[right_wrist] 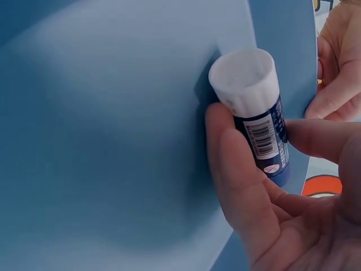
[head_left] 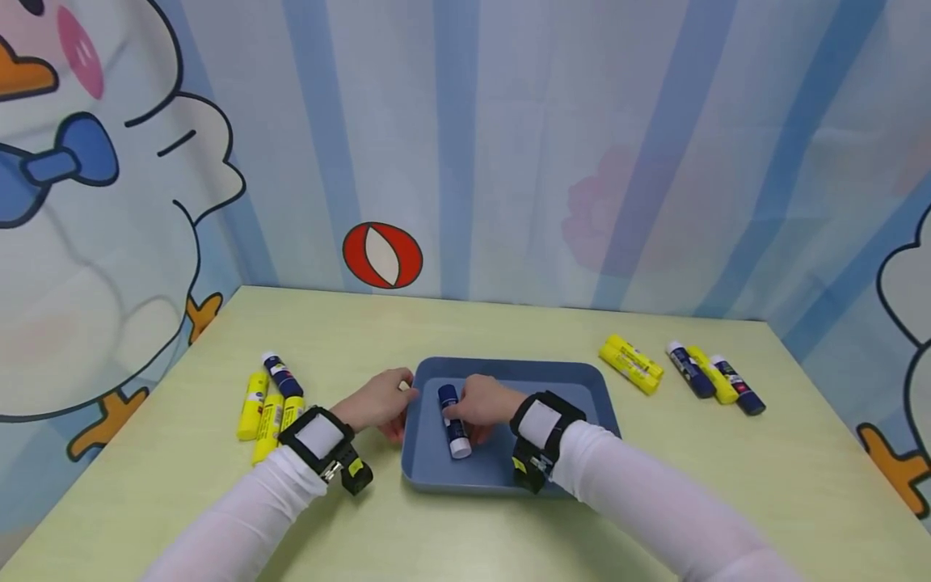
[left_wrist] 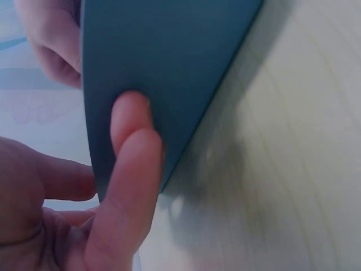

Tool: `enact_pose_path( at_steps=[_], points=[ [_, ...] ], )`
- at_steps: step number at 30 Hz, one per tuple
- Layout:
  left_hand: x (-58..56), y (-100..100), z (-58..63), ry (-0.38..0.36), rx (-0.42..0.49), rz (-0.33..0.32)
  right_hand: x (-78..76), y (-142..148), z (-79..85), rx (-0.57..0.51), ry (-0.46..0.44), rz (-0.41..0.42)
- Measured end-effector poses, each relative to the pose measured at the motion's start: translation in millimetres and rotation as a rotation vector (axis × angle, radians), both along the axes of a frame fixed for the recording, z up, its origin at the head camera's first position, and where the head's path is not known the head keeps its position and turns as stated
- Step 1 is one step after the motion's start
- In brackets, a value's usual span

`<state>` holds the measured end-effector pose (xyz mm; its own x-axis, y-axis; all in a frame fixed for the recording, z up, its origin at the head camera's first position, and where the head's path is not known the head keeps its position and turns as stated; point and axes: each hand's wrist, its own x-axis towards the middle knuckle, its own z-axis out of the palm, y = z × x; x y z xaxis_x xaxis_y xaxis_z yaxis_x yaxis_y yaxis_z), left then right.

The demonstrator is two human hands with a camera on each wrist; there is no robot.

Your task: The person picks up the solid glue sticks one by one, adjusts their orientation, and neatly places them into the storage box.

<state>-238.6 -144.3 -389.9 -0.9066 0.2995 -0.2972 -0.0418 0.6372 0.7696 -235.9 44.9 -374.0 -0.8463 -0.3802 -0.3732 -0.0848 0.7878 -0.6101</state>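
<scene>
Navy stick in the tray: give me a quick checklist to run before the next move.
1. Right hand grips the navy stick: ok, held around its dark body.
2. Left hand on the tray: ok, touching its left side.
3. Navy stick inside the tray's outline, head view: ok.
4. Navy stick resting fully on the tray floor: cannot tell.
5. Right hand free for another stick: not ok, occupied.
6. Yellow sticks at left clear of the tray: ok.

Behind a pale yellow table [head_left: 349, 543], a blue-striped backdrop [head_left: 509, 153] with 1 red-and-white ball [head_left: 382, 255] and 1 bow-tied cartoon bird [head_left: 94, 275].
</scene>
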Motion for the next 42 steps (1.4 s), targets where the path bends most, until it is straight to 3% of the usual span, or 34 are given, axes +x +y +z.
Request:
enact_pose_path(
  at_steps=[12, 23, 33, 42],
  points=[
    [-0.6, -1, 0.3, 0.003, 0.013, -0.015, -3.7, -8, -1.6, -0.065, 0.004, -0.037],
    [-0.4, 1, -0.1, -0.007, 0.005, 0.012, 0.5, -9, 2.1, -0.223, -0.138, -0.049],
    [-3.2, -1, -3.1, -0.001, 0.013, -0.003, -1.3, -14, 0.7, -0.239, -0.171, -0.077],
    [-4.5, -2, -5.5, 0.005, 0.01, -0.016, -2.1, -13, 0.4, -0.255, -0.203, -0.022]
  ],
)
